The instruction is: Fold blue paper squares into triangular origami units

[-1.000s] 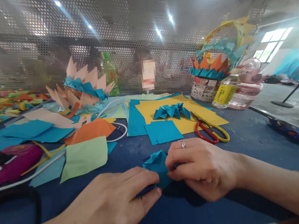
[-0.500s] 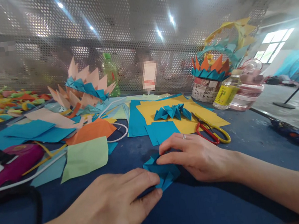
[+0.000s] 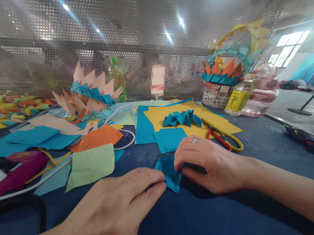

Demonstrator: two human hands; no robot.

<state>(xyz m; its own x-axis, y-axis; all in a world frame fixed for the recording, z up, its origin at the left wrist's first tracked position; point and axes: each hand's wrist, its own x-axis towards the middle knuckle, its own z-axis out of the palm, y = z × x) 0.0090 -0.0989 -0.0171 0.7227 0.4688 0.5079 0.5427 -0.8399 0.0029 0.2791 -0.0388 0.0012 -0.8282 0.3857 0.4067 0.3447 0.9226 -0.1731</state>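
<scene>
A partly folded sheet of blue paper (image 3: 170, 171) is held just above the dark blue tabletop, slightly blurred. My left hand (image 3: 122, 206) pinches its left edge between thumb and fingers. On the opposite edge, my right hand (image 3: 209, 164), with a ring on one finger, is closed on the paper too. Just behind lies a small stack of blue paper squares (image 3: 170, 139). Farther back, folded blue paper pieces (image 3: 182, 119) rest on yellow sheets (image 3: 218, 121). Scissors (image 3: 225, 137) with red and yellow handles lie beyond my right hand.
At left are a magenta glue gun (image 3: 21, 168) with a white cord, a green paper sheet (image 3: 90, 166) and an orange one (image 3: 97, 137). A pink-and-blue paper model (image 3: 89, 89), a yellow-labelled bottle (image 3: 239, 97) and a perforated metal panel (image 3: 122, 29) stand behind.
The blue paper has been turned and lifted, its spread folds now drawn into a narrower shape. My right hand has shifted slightly right, its fingers curling more around the paper's edge.
</scene>
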